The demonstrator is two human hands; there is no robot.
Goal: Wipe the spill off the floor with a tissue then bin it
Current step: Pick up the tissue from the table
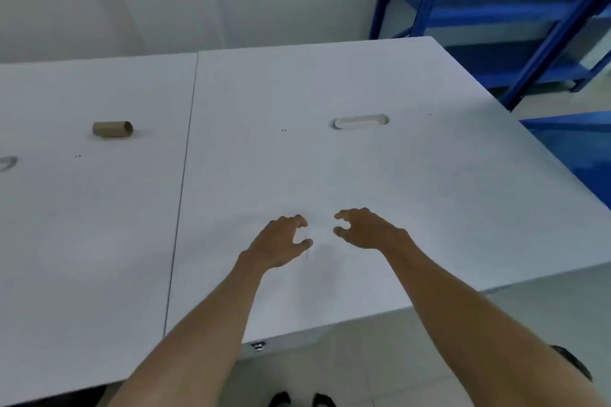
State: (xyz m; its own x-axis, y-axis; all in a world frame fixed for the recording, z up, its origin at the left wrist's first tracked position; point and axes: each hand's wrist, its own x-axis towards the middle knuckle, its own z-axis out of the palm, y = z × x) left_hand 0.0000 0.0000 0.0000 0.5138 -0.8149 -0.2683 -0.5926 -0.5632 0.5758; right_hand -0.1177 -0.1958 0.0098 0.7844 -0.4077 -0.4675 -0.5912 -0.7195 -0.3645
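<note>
My left hand [284, 241] and my right hand [363, 228] hover side by side over the near part of a white table [429, 208]. Their fingers are curled and apart, and the thumbs and fingertips face each other across a small gap. Nothing is plainly held in either hand. A faint pale outline on the table surface [307, 254] under the hands may be a white tissue, but it is too faint to tell. No spill and no bin are in view.
An empty brown cardboard tube [112, 129] lies on the left table panel. A cable slot [361, 121] sits further back. Blue metal shelving [529, 26] stands at the right. Pale floor tiles [380, 357] and my dark shoes [281, 400] show below the table edge.
</note>
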